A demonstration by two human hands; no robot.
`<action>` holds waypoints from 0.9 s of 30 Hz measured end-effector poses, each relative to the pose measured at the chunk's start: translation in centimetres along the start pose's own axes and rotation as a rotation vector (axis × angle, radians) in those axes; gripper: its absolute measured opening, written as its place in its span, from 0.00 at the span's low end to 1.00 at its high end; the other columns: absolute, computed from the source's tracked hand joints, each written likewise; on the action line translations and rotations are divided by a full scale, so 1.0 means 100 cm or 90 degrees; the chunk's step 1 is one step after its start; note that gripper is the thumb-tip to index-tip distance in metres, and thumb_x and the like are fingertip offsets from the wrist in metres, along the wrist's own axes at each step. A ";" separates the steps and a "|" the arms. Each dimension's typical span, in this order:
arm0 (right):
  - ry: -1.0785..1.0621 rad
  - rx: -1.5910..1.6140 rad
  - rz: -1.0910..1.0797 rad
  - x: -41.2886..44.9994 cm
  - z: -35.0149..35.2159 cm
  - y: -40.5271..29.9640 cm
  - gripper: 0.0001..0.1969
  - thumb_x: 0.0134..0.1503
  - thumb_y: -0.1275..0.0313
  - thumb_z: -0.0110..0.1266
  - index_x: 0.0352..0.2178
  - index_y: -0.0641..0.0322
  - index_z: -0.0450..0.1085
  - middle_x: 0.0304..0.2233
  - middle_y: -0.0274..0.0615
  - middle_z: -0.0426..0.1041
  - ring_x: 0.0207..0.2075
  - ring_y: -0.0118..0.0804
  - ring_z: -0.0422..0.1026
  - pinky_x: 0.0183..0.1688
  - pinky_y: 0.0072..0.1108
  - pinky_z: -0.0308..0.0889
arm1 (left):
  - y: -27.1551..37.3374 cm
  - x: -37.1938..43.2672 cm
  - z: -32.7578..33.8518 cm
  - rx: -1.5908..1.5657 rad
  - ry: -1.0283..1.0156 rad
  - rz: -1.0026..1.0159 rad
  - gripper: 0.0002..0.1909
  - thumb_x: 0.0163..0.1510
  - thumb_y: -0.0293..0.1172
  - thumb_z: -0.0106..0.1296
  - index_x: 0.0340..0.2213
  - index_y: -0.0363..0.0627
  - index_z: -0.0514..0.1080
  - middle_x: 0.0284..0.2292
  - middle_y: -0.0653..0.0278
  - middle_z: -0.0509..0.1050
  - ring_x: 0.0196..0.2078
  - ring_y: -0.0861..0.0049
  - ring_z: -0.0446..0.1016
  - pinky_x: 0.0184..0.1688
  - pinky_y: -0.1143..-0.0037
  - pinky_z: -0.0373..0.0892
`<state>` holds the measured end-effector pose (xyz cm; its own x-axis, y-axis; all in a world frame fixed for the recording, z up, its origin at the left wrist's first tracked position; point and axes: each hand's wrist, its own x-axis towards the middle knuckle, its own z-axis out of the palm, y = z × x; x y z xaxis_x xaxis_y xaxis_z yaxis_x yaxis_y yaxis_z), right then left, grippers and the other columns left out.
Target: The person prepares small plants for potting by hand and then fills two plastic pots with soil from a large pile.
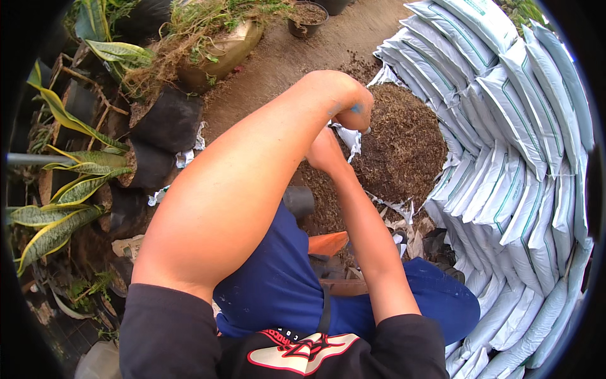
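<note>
My left hand point(352, 111) is bent sharply at the wrist over the near-left edge of a mound of dark, fibrous potting mix point(402, 142). It bears a blue stain, and its fingers point down, mostly hidden from view. Just below it my right hand point(324, 149) is curled, partly covered by the left forearm. What either hand grips cannot be made out. Torn white plastic sacking point(351, 138) shows beside both hands and around the mound. A dark cylindrical plastic pot or bag point(298, 201) lies between my right forearm and my blue-clothed leg.
Stacked white sacks point(511, 189) curve along the right. Snake plants point(71, 215) and black grow bags point(165, 123) line the left. A large planter point(232, 52) and a soil-filled black pot point(307, 19) stand ahead. An orange object point(326, 243) lies near my lap.
</note>
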<state>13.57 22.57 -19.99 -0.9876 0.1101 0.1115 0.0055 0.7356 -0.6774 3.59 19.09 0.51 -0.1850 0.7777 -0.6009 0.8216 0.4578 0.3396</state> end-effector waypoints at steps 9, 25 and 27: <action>0.090 -0.153 0.123 -0.189 0.044 0.060 0.46 0.53 0.62 0.66 0.66 0.69 0.50 0.68 0.62 0.51 0.68 0.61 0.53 0.69 0.43 0.51 | -0.008 -0.010 -0.003 0.037 -0.024 0.033 0.28 0.59 0.43 0.52 0.59 0.47 0.71 0.53 0.49 0.76 0.56 0.58 0.75 0.58 0.64 0.69; 0.035 -0.251 0.317 -0.103 0.098 0.088 0.59 0.46 0.61 0.71 0.70 0.67 0.40 0.73 0.58 0.35 0.74 0.56 0.36 0.74 0.40 0.39 | -0.029 -0.032 -0.001 -0.035 0.028 0.036 0.26 0.63 0.39 0.52 0.59 0.42 0.68 0.47 0.47 0.79 0.49 0.57 0.78 0.53 0.67 0.73; 0.078 -0.192 0.262 -0.081 0.095 0.093 0.55 0.50 0.60 0.68 0.70 0.65 0.42 0.73 0.53 0.40 0.74 0.53 0.39 0.74 0.39 0.40 | -0.025 -0.039 -0.004 -0.049 0.026 0.029 0.26 0.63 0.39 0.52 0.60 0.42 0.67 0.48 0.47 0.79 0.50 0.57 0.78 0.53 0.66 0.73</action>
<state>20.17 22.16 -34.05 -0.8686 0.4949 -0.0233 0.4522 0.7728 -0.4454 2.06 15.06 2.30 -0.1709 0.8145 -0.5545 0.7857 0.4523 0.4221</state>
